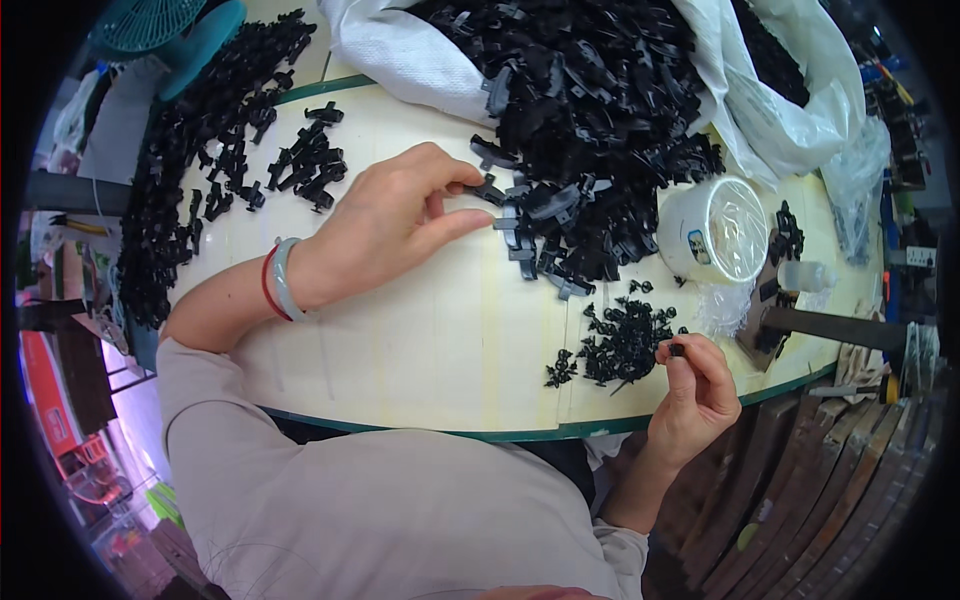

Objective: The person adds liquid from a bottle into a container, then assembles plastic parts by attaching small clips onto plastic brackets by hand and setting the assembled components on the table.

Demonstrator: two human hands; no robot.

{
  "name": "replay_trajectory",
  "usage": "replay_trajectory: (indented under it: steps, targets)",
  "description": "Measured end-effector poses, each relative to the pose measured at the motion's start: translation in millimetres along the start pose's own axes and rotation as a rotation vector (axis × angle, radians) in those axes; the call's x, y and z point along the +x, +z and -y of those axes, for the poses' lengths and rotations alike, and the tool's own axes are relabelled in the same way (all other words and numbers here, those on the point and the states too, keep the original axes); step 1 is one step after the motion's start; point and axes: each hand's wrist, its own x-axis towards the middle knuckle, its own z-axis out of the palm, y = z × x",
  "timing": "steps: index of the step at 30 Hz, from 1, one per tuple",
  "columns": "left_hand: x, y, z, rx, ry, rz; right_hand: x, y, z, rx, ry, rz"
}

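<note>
- The tub, with clear film over its mouth, is standing on the worktop.
- Well left of the tub, the left hand is touching a clip with its index fingertip; its grip is standing partly open, the thumb lying apart from the clip.
- On the tub's near side, the right hand is pinching a small part, its grip closed on it.
- Near-left of the tub, the small pile is lying just beside that hand.
- Immediately left of the tub, the big pile is spreading from the sack beyond, blocking that side.
- Crumpled film is lying between tub and right hand.
- Right of the tub, a bottle and a dark bar are crowding the worktop.
- Far left of the tub, loose clips are lying.
</note>
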Motion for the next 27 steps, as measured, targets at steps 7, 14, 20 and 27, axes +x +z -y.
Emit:
replay_trajectory:
  steps: [7,14,20,27]
  targets:
    - [7.4,0.4,6.5,0.052,0.086,-0.106,43.5,-1.6,25.5,-0.695,-0.371,-0.061]
    - [11.6,4.2,12.8,0.096,0.142,-0.122,103.0,-7.1,27.4,-0.966,-0.605,0.108]
    - [9.2,2.6,10.0,0.062,0.201,-0.062,115.6,-6.6,27.4,-1.024,-0.558,0.216]
    - [8.8,8.6,10.3,-0.01,0.235,-0.038,121.4,-8.1,30.6,-1.102,-0.566,0.306]
